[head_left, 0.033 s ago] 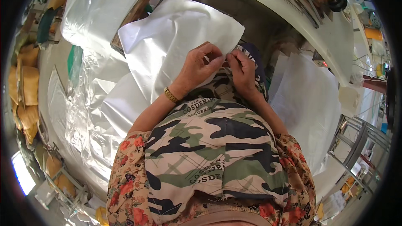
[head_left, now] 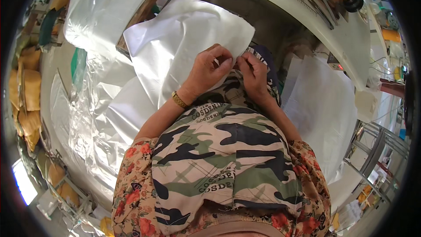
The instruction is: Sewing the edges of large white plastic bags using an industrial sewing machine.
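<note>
A shiny white sheet of fabric (head_left: 175, 39) lies over my lap and spreads toward the far left, its right-hand corner reaching out under the table edge. My left hand (head_left: 211, 68), with a gold-coloured watch (head_left: 179, 99) on the wrist, is closed in a pinch at the near right edge of this fabric. Close beside it, my right hand (head_left: 254, 77) has its fingers curled and pinched at the same edge. The fingertips of both hands almost meet, and whatever small thing may be between them is hidden. Below them is a camouflage-patterned apron (head_left: 245, 149).
A pale worktable (head_left: 289, 4) curves across the far side, with scissors-like tools and a black knob (head_left: 353, 3) on it. White sheeting (head_left: 320, 87) hangs at the right. Crinkled clear plastic (head_left: 98, 123) covers the left, near yellow-brown pieces (head_left: 31, 90). A metal frame (head_left: 372, 149) stands right.
The fabric's far right corner has shifted very slightly to the left. Both hands stay in nearly the same place and pose.
</note>
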Tool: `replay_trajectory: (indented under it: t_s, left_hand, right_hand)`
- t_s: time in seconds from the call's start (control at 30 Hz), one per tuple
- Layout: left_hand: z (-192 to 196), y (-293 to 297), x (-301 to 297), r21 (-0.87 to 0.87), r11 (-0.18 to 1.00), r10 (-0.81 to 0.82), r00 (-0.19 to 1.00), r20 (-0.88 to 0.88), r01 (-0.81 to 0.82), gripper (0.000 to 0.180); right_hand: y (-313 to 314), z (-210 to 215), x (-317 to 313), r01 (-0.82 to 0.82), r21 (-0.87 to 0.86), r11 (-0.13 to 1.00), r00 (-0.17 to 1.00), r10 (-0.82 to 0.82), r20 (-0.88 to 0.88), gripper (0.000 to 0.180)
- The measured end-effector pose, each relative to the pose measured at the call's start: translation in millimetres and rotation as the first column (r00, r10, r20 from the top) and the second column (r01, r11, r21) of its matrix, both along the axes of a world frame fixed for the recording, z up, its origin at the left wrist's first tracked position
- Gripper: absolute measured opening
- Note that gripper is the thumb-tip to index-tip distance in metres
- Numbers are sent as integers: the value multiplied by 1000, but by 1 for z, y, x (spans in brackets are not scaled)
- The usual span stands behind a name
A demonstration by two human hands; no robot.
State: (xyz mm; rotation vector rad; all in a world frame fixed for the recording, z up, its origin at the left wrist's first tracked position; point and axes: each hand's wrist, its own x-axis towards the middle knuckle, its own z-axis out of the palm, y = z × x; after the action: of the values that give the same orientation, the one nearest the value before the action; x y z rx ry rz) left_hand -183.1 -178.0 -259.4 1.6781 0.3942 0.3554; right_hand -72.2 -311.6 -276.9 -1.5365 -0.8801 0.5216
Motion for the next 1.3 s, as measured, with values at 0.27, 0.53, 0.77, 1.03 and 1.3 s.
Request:
replay_trajectory:
  t_s: [0.27, 0.53, 0.77, 1.03, 1.3]
  left_hand:
    - [12, 3, 3, 273, 961, -40, 999, 35, 29, 12]
    - [16, 17, -5, -193, 977, 77, 995, -66, -89, 7]
    - [26, 2, -3, -110, 993, 36, 999, -35, -40, 11]
    - [45, 11, -6, 486, 860, 130, 987, 90, -158, 6]
    - [161, 252, -80, 765, 110, 319, 751, 577, -635, 13]
  right_hand:
    - [-2, 11, 5, -41, -46, 998, 987, 48, 154, 10]
    - [-12, -3, 16, 87, -268, 960, 995, -70, 70, 10]
    - [14, 4, 3, 233, -35, 972, 903, -229, -362, 12]
    - [20, 42, 4, 147, -9, 989, 907, -131, 401, 10]
    - [-91, -59, 125, 667, -122, 735, 557, -384, 736, 21]
